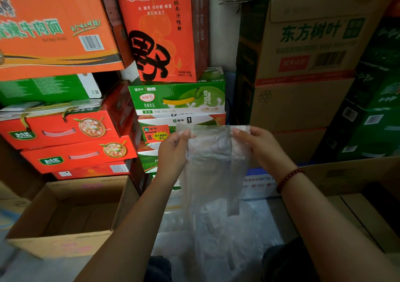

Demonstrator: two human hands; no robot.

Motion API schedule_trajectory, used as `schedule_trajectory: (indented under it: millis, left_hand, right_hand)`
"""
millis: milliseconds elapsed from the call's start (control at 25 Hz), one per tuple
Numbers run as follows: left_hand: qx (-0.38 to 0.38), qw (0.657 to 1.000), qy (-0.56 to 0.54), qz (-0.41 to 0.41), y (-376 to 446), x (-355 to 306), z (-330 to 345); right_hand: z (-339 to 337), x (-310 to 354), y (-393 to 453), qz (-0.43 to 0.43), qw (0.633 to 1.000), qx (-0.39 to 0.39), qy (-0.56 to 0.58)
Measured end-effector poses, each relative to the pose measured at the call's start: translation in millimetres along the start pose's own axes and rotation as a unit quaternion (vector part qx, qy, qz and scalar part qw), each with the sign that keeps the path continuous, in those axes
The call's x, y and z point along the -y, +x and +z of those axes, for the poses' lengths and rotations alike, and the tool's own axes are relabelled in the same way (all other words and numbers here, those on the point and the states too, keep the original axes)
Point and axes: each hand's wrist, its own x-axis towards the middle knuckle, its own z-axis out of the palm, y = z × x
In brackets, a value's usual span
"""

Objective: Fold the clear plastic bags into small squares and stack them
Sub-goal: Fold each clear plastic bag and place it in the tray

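Note:
A clear plastic bag (213,162) hangs upright in front of me, held by its top edge. My left hand (172,151) pinches the bag's top left corner between thumb and fingers. My right hand (257,147) pinches the top right corner; a red bead bracelet sits on that wrist. Below the hanging bag lies a crumpled heap of more clear plastic bags (227,238), near my knees. No folded squares show.
An open cardboard box (65,216) stands at the lower left, another open carton (357,184) at the lower right. Stacked red, orange and green drink cartons (177,95) and brown boxes (303,65) fill the wall ahead.

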Motion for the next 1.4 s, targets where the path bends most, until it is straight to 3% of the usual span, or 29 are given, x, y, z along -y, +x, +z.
schedule_trajectory:
  millis: [120, 280, 440, 560, 680, 760, 1000, 1280, 1400]
  left_hand:
    - [-0.059, 0.998, -0.001, 0.003, 2, 1, -1]
    - [-0.079, 0.996, 0.038, 0.02, -1, 4, 0]
    - [-0.068, 0.997, 0.043, -0.003, 4, 7, -3]
    - [0.031, 0.991, 0.11, 0.073, 8, 9, -7]
    - [0.18, 0.981, 0.067, 0.03, 4, 3, 0]
    - [0.197, 0.98, 0.034, 0.013, 2, 1, 4]
    - [0.054, 0.999, -0.003, -0.005, 6, -6, -8]
    - [-0.077, 0.993, -0.064, -0.062, 22, 6, -39]
    - [-0.103, 0.988, -0.077, -0.09, 26, 11, -45]
  right_hand:
    - [2, -1, 0, 0.021, 0.999, -0.002, -0.045]
    - [9, -4, 3, -0.046, 0.99, -0.087, -0.097]
    - [9, -5, 2, -0.099, 0.981, -0.059, -0.156]
    - [12, -9, 1, -0.134, 0.962, 0.001, -0.238]
    - [19, -13, 3, -0.165, 0.939, 0.056, -0.295]
    - [23, -14, 2, -0.171, 0.936, 0.086, -0.295]
    - [9, -11, 2, -0.073, 0.938, 0.169, -0.293]
    - [-24, -5, 3, 0.023, 0.93, 0.181, -0.318]
    - [-30, -4, 3, 0.036, 0.95, 0.144, -0.274]
